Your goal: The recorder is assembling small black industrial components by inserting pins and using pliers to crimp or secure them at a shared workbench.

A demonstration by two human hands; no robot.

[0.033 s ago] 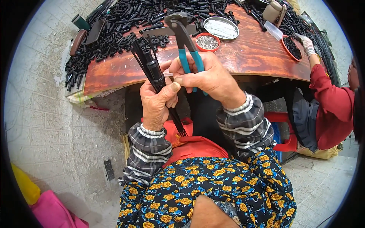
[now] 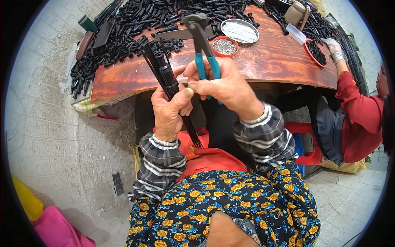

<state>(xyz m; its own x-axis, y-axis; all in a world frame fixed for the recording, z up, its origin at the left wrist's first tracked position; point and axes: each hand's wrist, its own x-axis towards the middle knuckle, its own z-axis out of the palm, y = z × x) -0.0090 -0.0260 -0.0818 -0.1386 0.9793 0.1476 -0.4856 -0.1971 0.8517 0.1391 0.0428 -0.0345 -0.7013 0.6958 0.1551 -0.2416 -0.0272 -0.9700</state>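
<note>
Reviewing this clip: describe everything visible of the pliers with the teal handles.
The pliers have a dark, metal-looking head and two teal handles that look plastic- or rubber-coated. They are held head up, tilted slightly left, with the handles a little apart. The right hand grips the handles, hiding part of them. In the picture, the head overlaps the cluttered table; whether the jaws are fully closed is unclear.

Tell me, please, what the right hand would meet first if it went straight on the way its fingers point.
Probably the left hand, at its thumb; depth is unclear, so they may be touching.
</note>
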